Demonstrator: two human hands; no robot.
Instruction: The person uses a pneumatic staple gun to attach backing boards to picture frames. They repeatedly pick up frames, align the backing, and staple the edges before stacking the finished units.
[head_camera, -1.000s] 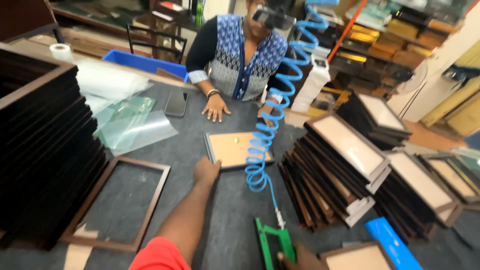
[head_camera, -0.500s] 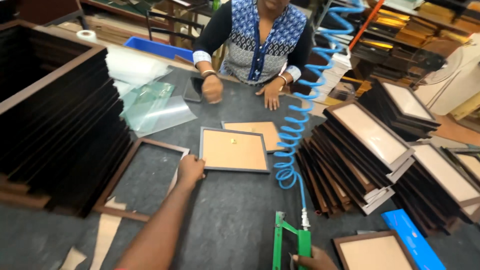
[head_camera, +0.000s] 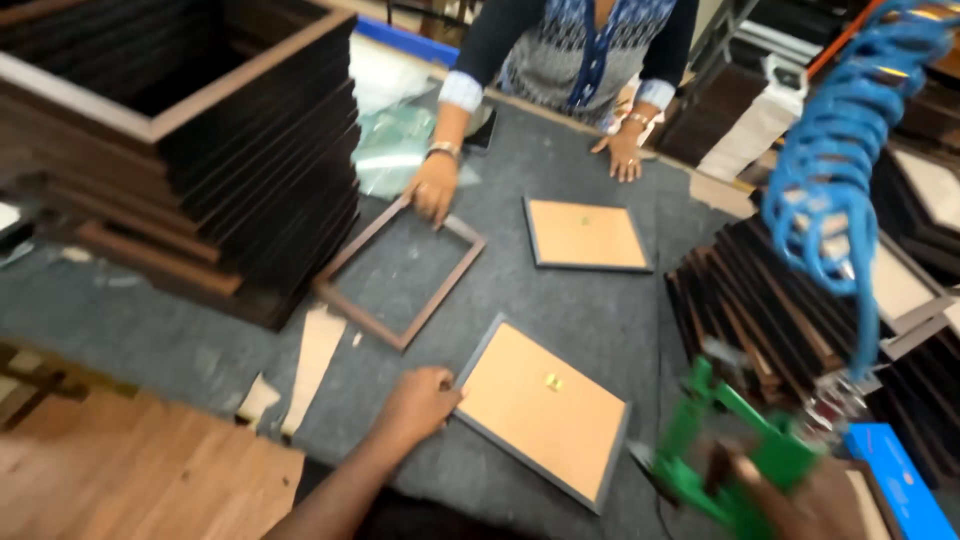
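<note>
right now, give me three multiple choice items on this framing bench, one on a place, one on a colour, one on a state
1. Where is the left hand?
A. at the left edge of the near backed frame
B. on the tall frame stack
C. on the blue hose

2. What colour is the tool in the right hand?
A. red
B. green
C. yellow

3. What state is the brown frame that the co-worker's hand touches?
A. filled with a backing board
B. standing upright
C. open, lying flat, the grey table showing through

Answers:
1 A, the fingers rest against that frame's left edge.
2 B, the tool is bright green, though blurred.
3 C, grey mat is seen inside its four sides.
</note>
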